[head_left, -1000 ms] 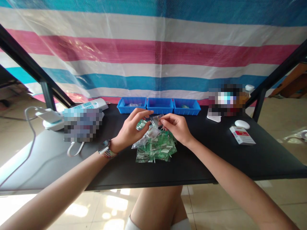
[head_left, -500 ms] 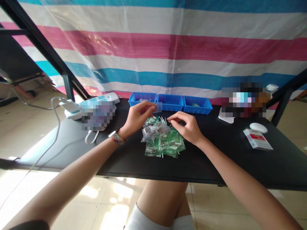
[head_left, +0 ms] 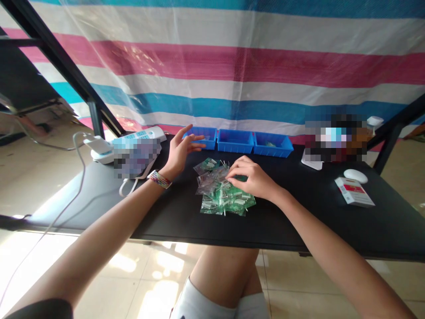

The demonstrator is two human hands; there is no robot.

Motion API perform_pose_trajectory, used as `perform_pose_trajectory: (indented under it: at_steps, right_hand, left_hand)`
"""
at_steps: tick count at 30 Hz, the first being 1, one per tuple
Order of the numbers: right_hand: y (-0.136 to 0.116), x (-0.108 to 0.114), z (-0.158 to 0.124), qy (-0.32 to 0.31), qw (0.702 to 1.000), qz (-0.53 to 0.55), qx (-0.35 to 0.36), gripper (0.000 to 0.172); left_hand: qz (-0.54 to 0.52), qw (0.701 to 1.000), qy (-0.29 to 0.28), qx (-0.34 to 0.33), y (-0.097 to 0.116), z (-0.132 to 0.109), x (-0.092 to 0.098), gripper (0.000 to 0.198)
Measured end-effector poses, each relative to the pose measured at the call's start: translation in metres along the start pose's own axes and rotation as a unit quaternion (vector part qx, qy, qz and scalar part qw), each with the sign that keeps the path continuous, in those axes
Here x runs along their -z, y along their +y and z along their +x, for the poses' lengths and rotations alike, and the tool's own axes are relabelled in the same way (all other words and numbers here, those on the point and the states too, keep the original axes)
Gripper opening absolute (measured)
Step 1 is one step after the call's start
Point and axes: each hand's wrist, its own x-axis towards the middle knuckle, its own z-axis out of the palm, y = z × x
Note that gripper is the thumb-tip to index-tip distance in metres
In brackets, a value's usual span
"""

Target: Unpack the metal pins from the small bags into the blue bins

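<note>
My left hand (head_left: pixel 182 150) is raised at the left blue bin (head_left: pixel 210 144), its fingers spread and nothing held in them. On the black table lies a pile of small plastic bags, some clear (head_left: pixel 206 184) and some green (head_left: pixel 217 203), with short silvery pins or rods inside. My right hand (head_left: pixel 247 175) is over the upper right of this pile. Its thumb and fingertips are pinched on a small clear bag (head_left: pixel 222 174) there; the hand partly covers the green bags under it.
A middle blue bin (head_left: pixel 235 142) and a right blue bin (head_left: pixel 272 145), with something greenish inside, stand along the back. At left are a power strip (head_left: pixel 136 138), a plugged-in charger (head_left: pixel 98 144) and a cable. A white mouse (head_left: pixel 355 176) and a small box (head_left: pixel 353 191) lie at right.
My left hand has moved left, opened and let go of a small clear bag at the left bin. My right hand has moved slightly down and left onto the pile.
</note>
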Motion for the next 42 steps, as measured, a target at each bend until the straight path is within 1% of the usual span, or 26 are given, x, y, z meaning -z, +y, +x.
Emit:
perform_pose_trajectory:
  at_steps: [2, 4, 5, 6, 8, 10, 12, 13, 15, 17, 21, 22, 24, 26, 28, 29, 31, 33, 34, 35, 36, 37, 38, 40, 41, 42]
  right_hand:
    - [0.000, 0.001, 0.001, 0.026, 0.999, 0.023, -0.020, 0.013]
    - [0.000, 0.001, 0.002, 0.070, 0.994, 0.057, -0.065, 0.017]
    - [0.000, 0.000, 0.003, 0.096, 0.987, 0.081, -0.096, 0.020]
    - [0.001, 0.000, 0.003, 0.121, 0.978, 0.110, -0.127, 0.025]
    - [0.001, 0.000, 0.005, 0.158, 0.955, 0.177, -0.176, 0.035]
    - [0.003, -0.001, 0.006, 0.175, 0.935, 0.232, -0.204, 0.043]
    - [0.003, -0.002, 0.007, 0.173, 0.922, 0.268, -0.220, 0.046]
    - [0.003, -0.002, 0.007, 0.166, 0.919, 0.279, -0.225, 0.046]
    - [0.002, -0.003, 0.007, 0.149, 0.920, 0.283, -0.227, 0.044]
    - [-0.001, -0.004, 0.006, 0.151, 0.934, 0.250, -0.205, 0.041]
    - [-0.008, -0.002, 0.003, 0.168, 0.969, 0.141, -0.109, 0.029]
    - [-0.010, -0.002, 0.002, 0.164, 0.975, 0.125, -0.090, 0.029]
    - [-0.012, -0.001, 0.000, 0.149, 0.984, 0.085, -0.049, 0.038]
    - [-0.012, -0.002, -0.001, 0.136, 0.990, 0.023, -0.006, 0.049]
    - [-0.011, -0.003, -0.002, 0.140, 0.989, -0.032, 0.023, 0.051]
    - [-0.010, -0.003, -0.002, 0.151, 0.987, -0.048, 0.033, 0.047]
    - [-0.010, -0.003, -0.002, 0.175, 0.982, -0.060, 0.042, 0.032]
    - [-0.011, -0.003, 0.000, 0.188, 0.981, -0.043, 0.036, 0.018]
    - [-0.011, -0.003, 0.001, 0.191, 0.981, -0.022, 0.021, 0.016]
    - [-0.011, -0.003, 0.002, 0.193, 0.981, 0.010, -0.004, 0.016]
    - [-0.011, -0.003, 0.003, 0.197, 0.978, 0.051, -0.037, 0.017]
    - [-0.010, -0.004, 0.004, 0.200, 0.972, 0.097, -0.073, 0.019]
    - [-0.008, -0.004, 0.004, 0.202, 0.963, 0.144, -0.109, 0.022]
    - [-0.005, -0.005, 0.006, 0.204, 0.938, 0.226, -0.165, 0.029]
    - [-0.004, -0.005, 0.006, 0.201, 0.927, 0.256, -0.184, 0.033]
    - [-0.003, -0.005, 0.006, 0.196, 0.920, 0.279, -0.196, 0.036]
  left_hand:
    - [0.049, 0.998, -0.028, -0.035, 0.000, -0.004, -0.001, 0.051]
    - [0.121, 0.986, -0.061, -0.098, 0.002, -0.012, -0.005, 0.045]
    - [0.161, 0.974, -0.078, -0.138, 0.003, -0.017, -0.007, 0.044]
    - [0.205, 0.957, -0.100, -0.180, 0.005, -0.023, -0.011, 0.046]
    - [0.280, 0.911, -0.156, -0.260, 0.010, -0.035, -0.018, 0.051]
    - [0.334, 0.860, -0.226, -0.313, 0.016, -0.046, -0.026, 0.041]
    - [0.358, 0.830, -0.252, -0.345, 0.021, -0.054, -0.033, 0.031]
    - [0.360, 0.825, -0.254, -0.354, 0.023, -0.057, -0.036, 0.027]
    - [0.346, 0.834, -0.238, -0.357, 0.025, -0.060, -0.039, 0.018]
    - [0.316, 0.863, -0.211, -0.332, 0.026, -0.060, -0.041, 0.014]
    - [0.254, 0.931, -0.155, -0.209, 0.025, -0.059, -0.043, 0.029]
    - [0.234, 0.945, -0.148, -0.176, 0.024, -0.059, -0.043, 0.032]
    - [0.181, 0.965, -0.147, -0.120, 0.023, -0.059, -0.043, 0.035]
    - [0.126, 0.975, -0.163, -0.082, 0.023, -0.058, -0.044, 0.038]
    - [0.087, 0.977, -0.184, -0.058, 0.024, -0.057, -0.045, 0.043]
    - [0.076, 0.977, -0.194, -0.050, 0.025, -0.057, -0.046, 0.043]
    - [0.068, 0.973, -0.216, -0.041, 0.026, -0.057, -0.046, 0.042]
    - [0.080, 0.966, -0.241, -0.046, 0.025, -0.058, -0.046, 0.038]
    - [0.099, 0.962, -0.248, -0.060, 0.023, -0.059, -0.045, 0.034]
    - [0.129, 0.957, -0.246, -0.086, 0.022, -0.060, -0.044, 0.030]
    - [0.170, 0.949, -0.234, -0.129, 0.020, -0.060, -0.042, 0.027]
    - [0.220, 0.934, -0.215, -0.184, 0.019, -0.060, -0.040, 0.024]
    - [0.272, 0.910, -0.195, -0.245, 0.017, -0.059, -0.038, 0.023]
    - [0.359, 0.846, -0.178, -0.351, 0.016, -0.057, -0.034, 0.028]
    - [0.386, 0.817, -0.181, -0.388, 0.017, -0.056, -0.032, 0.033]
    - [0.402, 0.795, -0.188, -0.413, 0.018, -0.055, -0.031, 0.037]
